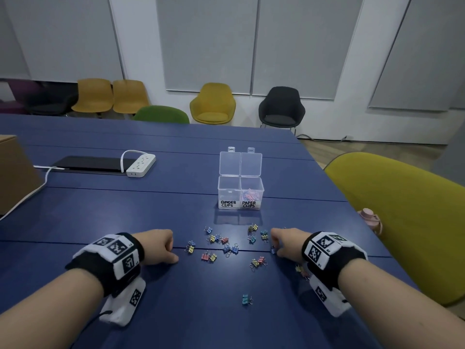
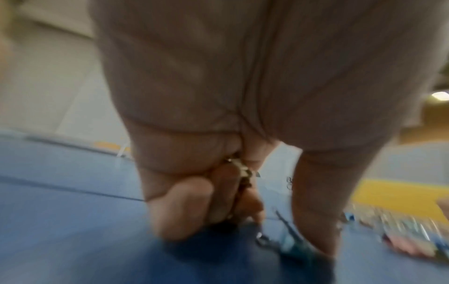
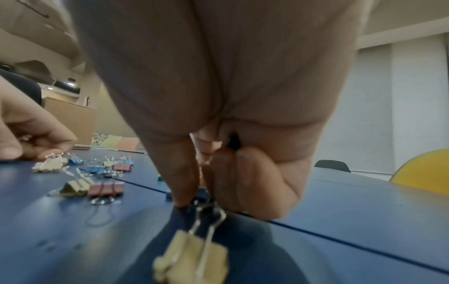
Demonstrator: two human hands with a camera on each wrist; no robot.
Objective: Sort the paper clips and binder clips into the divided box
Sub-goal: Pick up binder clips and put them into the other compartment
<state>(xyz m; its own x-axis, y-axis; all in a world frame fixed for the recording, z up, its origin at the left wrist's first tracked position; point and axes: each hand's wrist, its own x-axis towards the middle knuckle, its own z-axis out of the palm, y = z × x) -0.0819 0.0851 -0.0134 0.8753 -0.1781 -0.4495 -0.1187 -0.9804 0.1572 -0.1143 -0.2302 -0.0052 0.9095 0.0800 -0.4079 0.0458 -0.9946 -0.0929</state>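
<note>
A clear divided box (image 1: 240, 195) stands mid-table with both lids up. Its "PAPER CLIPS" side holds coloured paper clips (image 1: 249, 195); the "BINDER CLIPS" side looks empty. Several coloured binder clips (image 1: 221, 244) lie scattered in front of it. My left hand (image 1: 173, 249) rests curled at the left of the scatter, and a yellowish binder clip (image 2: 243, 170) is tucked inside its fingers. My right hand (image 1: 275, 248) is at the right of the scatter. Its thumb and fingers pinch a blue binder clip (image 3: 202, 194) on the table.
A lone teal binder clip (image 1: 246, 299) lies near me, and a yellow one (image 3: 194, 257) lies under my right wrist. At the far left are a white power strip (image 1: 141, 163), a black pad (image 1: 93, 163) and a cardboard box (image 1: 15, 172). An olive chair (image 1: 402, 210) stands at the right edge.
</note>
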